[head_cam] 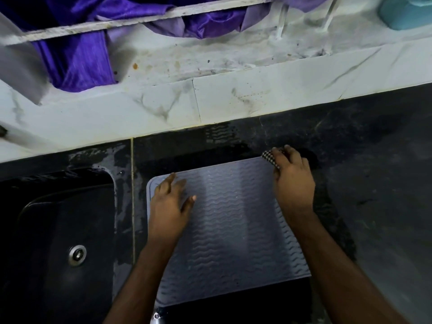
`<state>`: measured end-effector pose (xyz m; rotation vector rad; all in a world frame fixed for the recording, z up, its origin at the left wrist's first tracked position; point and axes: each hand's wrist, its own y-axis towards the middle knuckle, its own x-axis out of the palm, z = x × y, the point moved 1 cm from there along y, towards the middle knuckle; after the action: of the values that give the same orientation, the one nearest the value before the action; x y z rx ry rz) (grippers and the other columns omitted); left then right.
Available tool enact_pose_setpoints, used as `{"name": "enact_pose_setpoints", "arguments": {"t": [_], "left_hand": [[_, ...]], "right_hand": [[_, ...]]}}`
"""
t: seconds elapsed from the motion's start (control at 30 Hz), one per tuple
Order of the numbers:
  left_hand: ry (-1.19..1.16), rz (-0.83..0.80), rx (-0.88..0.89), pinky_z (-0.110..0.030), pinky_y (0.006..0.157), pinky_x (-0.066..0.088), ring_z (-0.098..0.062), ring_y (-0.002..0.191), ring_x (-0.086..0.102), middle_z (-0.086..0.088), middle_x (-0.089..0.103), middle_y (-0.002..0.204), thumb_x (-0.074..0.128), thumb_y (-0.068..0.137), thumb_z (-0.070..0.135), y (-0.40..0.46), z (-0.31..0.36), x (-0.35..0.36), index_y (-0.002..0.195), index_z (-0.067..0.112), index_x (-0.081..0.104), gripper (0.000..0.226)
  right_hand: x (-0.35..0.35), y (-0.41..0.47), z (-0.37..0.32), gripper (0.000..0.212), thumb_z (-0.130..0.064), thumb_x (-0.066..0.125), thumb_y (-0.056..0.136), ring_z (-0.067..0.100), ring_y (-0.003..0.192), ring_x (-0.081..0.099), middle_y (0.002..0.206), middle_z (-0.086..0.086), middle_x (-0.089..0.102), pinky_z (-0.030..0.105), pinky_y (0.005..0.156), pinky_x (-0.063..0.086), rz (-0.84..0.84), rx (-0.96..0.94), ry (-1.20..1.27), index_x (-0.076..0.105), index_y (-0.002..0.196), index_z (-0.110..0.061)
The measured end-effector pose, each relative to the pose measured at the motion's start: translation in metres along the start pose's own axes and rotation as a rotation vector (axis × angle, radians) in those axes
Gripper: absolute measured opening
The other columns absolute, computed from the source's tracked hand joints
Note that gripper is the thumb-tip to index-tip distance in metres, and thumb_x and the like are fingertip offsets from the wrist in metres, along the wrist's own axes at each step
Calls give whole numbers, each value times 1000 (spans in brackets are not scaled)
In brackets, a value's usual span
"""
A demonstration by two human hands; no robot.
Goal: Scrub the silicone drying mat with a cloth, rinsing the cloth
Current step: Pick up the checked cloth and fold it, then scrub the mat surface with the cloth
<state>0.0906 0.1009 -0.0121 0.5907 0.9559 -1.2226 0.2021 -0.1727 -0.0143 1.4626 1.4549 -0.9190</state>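
Observation:
A grey silicone drying mat (pixel 230 230) with a wavy ribbed pattern lies flat on the dark counter, right of the sink. My left hand (pixel 171 205) rests on the mat's far left corner with its fingers spread and straight. My right hand (pixel 292 181) sits at the mat's far right corner, pressing a small dark checkered cloth (pixel 271 159) against the mat. Most of the cloth is hidden under that hand, so only its left edge shows.
A dark sink (pixel 60 230) with a metal drain (pixel 77 255) lies left of the mat. The black counter (pixel 374 183) looks wet around the mat. A white marbled ledge (pixel 210 106) runs behind it, with purple fabric (pixel 79 64) beyond and a teal object (pixel 406 12) at top right.

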Motion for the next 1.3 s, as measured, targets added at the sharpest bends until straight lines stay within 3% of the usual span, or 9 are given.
{"name": "enact_pose_setpoints", "arguments": {"t": [0.1, 0.3, 0.5, 0.63, 0.83, 1.03, 1.17, 1.3], "left_hand": [[82, -94, -39, -49, 119, 30, -29, 147, 32, -9, 35, 161, 69, 92, 43, -4, -17, 5, 145, 18, 54, 60], [38, -72, 32, -46, 120, 31, -23, 150, 29, -2, 27, 166, 73, 87, 50, -14, -39, 18, 152, 25, 45, 75], [26, -64, 43, -42, 126, 15, -11, 157, 2, 9, 4, 170, 44, 99, 64, -22, -45, 31, 160, 33, 23, 71], [58, -47, 34, -41, 126, 14, -8, 156, -1, 12, 1, 170, 31, 98, 70, -24, -47, 35, 161, 35, 17, 73], [31, -18, 28, -43, 126, 20, -8, 156, 6, 9, 7, 170, 39, 99, 66, -24, -50, 38, 161, 28, 22, 75], [-31, 16, 7, -36, 126, 19, -5, 155, 9, 6, 12, 170, 53, 97, 64, -23, -50, 38, 162, 17, 17, 88], [-87, 44, -14, -29, 125, 13, -5, 156, 0, 4, 0, 171, 55, 94, 67, -22, -52, 38, 163, 15, 3, 100], [-147, 105, -43, -31, 124, 14, -12, 156, -9, 0, -16, 169, 58, 91, 68, -24, -54, 40, 161, 11, -7, 111]], "right_hand": [[18, 0, -14, 51, -13, 48, 98, 39, 123, 46, 151, 16, 38, 45, 100, 46, -157, 36, -75, 43, 149, -18], [28, 2, -37, 51, -16, 51, 95, 38, 105, 54, 133, 25, 44, 42, 88, 52, -118, 56, -48, 45, 145, -7], [37, -2, -52, 48, -14, 53, 93, 39, 113, 52, 138, 25, 43, 42, 91, 49, -150, -6, -18, 50, 141, -8], [44, -7, -75, 39, -15, 58, 90, 37, 106, 56, 137, 22, 37, 42, 92, 53, -162, -18, -31, 58, 127, -6], [52, -11, -104, 36, -18, 60, 87, 32, 99, 56, 128, 18, 40, 38, 84, 53, -202, -70, -23, 60, 121, -6], [60, -15, -127, 28, -24, 60, 89, 26, 91, 58, 126, 11, 38, 37, 80, 56, -240, -123, 50, 60, 113, -9], [68, -18, -149, 23, -25, 61, 90, 25, 78, 59, 121, 10, 38, 36, 69, 55, -264, -125, 43, 59, 106, -10], [78, -25, -169, 25, -28, 63, 90, 23, 72, 60, 121, 8, 37, 29, 61, 46, -281, -141, 40, 59, 109, -13]]}}
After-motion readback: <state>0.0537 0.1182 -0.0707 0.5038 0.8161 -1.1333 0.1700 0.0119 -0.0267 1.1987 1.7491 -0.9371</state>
